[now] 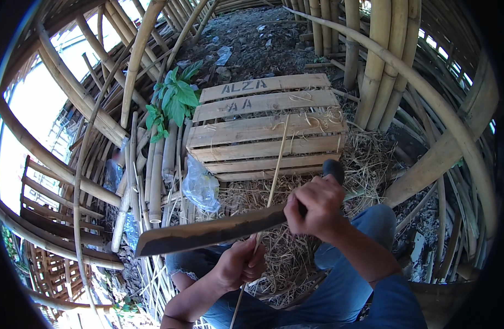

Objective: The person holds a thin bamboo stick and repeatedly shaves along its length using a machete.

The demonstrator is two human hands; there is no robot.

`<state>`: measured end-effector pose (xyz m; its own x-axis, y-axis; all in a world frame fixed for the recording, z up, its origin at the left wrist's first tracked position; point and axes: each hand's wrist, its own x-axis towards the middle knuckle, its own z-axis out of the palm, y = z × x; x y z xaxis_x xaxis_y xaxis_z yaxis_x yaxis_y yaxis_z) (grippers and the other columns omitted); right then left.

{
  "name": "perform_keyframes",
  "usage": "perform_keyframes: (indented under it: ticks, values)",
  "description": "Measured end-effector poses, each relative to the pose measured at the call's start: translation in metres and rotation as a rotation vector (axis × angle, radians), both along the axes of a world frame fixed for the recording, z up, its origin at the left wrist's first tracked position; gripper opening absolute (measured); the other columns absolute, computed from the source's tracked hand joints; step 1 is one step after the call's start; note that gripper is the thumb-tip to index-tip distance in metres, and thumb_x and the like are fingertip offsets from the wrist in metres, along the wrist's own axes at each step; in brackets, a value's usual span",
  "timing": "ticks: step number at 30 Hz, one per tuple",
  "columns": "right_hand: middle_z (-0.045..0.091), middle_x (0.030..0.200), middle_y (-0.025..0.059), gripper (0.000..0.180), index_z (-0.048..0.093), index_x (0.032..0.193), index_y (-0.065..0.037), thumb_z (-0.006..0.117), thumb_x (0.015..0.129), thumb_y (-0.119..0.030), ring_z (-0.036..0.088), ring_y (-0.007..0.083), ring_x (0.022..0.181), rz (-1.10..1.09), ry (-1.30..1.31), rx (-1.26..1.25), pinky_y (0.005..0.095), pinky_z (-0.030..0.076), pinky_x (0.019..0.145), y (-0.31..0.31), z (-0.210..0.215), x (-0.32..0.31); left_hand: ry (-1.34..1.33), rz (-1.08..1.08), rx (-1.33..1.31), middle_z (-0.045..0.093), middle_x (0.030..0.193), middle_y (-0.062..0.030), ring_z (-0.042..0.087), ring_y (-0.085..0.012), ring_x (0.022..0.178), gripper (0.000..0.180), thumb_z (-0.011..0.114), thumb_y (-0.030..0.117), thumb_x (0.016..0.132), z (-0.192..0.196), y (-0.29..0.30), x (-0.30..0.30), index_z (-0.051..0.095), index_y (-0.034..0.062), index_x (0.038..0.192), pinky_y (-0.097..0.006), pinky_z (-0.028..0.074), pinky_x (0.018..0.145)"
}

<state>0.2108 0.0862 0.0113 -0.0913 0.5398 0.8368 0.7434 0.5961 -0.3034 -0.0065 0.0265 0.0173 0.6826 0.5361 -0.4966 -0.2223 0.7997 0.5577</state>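
My right hand (317, 205) is closed round the dark handle of a machete (208, 232). Its long, broad blade reaches left across my lap, above my left hand. A thin bamboo strip (275, 175) is gripped in my left hand (242, 262), with one end running down past my legs. The strip's upper end leans over the slatted wooden crate (263, 148) in front of me. The blade crosses the strip just above my left fist; whether the edge touches it I cannot tell. Curled shavings (317, 118) lie on the crate.
Straw-like bamboo shavings (285, 257) cover the ground between my knees. A clear plastic bag (201, 183) and a green leafy plant (178, 96) are left of the crate. Bamboo poles (372, 71) stand at the right, and a bamboo frame (71, 170) rises at the left.
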Motion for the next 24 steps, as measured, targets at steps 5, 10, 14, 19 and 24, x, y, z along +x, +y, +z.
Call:
perform_keyframes:
  ticks: [5,10,14,19,24]
  values:
    - [0.053,0.051,0.0067,0.011,0.055,0.056,-0.006,0.059,0.066,-0.007,0.051,0.0239,0.045,-0.224,0.144,-0.036,0.0348,0.034,0.049,0.021,-0.007,0.028,-0.029,0.0,-0.033,0.025,0.048,0.0024,0.022,-0.0099,0.04,0.055,0.026,0.047,0.101,-0.002,-0.002,0.0,0.039,0.01,0.062,-0.025,0.016,0.037]
    - [0.048,0.045,0.0043,0.015,0.053,0.053,-0.01,0.059,0.066,-0.012,0.047,0.02,0.04,-0.057,0.046,0.022,0.0337,0.032,0.047,0.005,0.0,0.013,-0.072,-0.032,-0.034,0.025,0.047,0.0021,0.021,-0.0097,0.04,0.057,0.026,0.049,0.101,-0.005,0.0,0.0,0.038,0.0099,0.061,-0.026,0.016,0.036]
    - [0.047,0.045,0.0045,0.014,0.052,0.053,-0.01,0.057,0.067,-0.012,0.046,0.0206,0.041,-0.058,0.07,0.075,0.0336,0.031,0.047,0.013,0.002,0.021,-0.077,-0.047,0.003,0.025,0.047,0.0023,0.022,-0.0097,0.039,0.057,0.025,0.049,0.101,0.001,-0.002,-0.004,0.038,0.0098,0.061,-0.026,0.017,0.037]
    - [0.05,0.048,0.0028,0.014,0.051,0.054,-0.011,0.057,0.066,-0.011,0.048,0.0187,0.043,-0.175,0.062,0.086,0.0319,0.031,0.047,0.022,-0.006,0.033,-0.037,-0.025,0.033,0.025,0.047,0.0022,0.022,-0.0097,0.04,0.057,0.025,0.049,0.1,-0.001,-0.002,-0.004,0.038,0.0098,0.061,-0.026,0.017,0.037]
    - [0.051,0.049,0.001,0.01,0.052,0.055,-0.012,0.058,0.063,-0.013,0.046,0.0173,0.043,-0.109,-0.006,0.167,0.0306,0.031,0.048,0.004,0.002,0.014,-0.078,-0.048,-0.01,0.025,0.047,0.0022,0.022,-0.0097,0.04,0.058,0.025,0.05,0.1,-0.003,-0.005,-0.004,0.037,0.0099,0.06,-0.026,0.016,0.037]
